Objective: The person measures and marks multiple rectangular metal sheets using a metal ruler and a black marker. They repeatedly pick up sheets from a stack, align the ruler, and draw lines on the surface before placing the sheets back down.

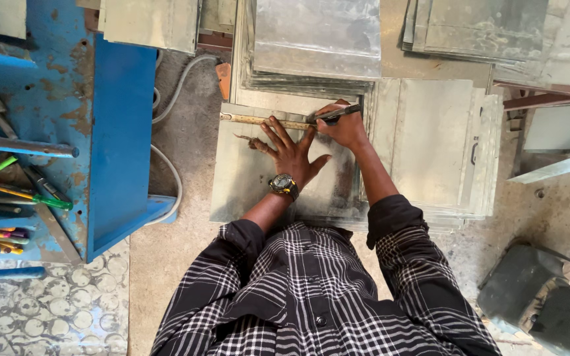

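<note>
Head view, looking straight down, and we've got a marking-out job going on here. Our left hand (289, 155) is flat on a grey metal sheet (245, 178) in the middle of the frame, fingers (273, 126) spread wide, the tips pressing down on a worn yellowish ruler (258, 119) that lies across the sheet's top edge. There's a wristwatch (284, 185) on that arm. Our right hand (346, 126) sits just to the right of it, fingers curled and pinching a dark marker pen (335, 114), whose tip is right at the ruler's right end.

So we'd say the step in hand is measuring and marking: ruler pinned, pen at the edge. The next bit probably calls for keeping the ruler from sliding while the pen goes along it, since bare sheet metal looks slippery.

The sheet lies on top of a stack of similar sheets (430, 142) running off to the right, with more piles (318, 39) in the upper middle and upper right. The whole lot seems to rest on the concrete floor (166, 264). Down the left side of the frame there's a rusty blue tool stand (123, 132) with screwdrivers and pens (21, 194) on it, and a pale cable (179, 86) snakes between it and the sheets.
</note>
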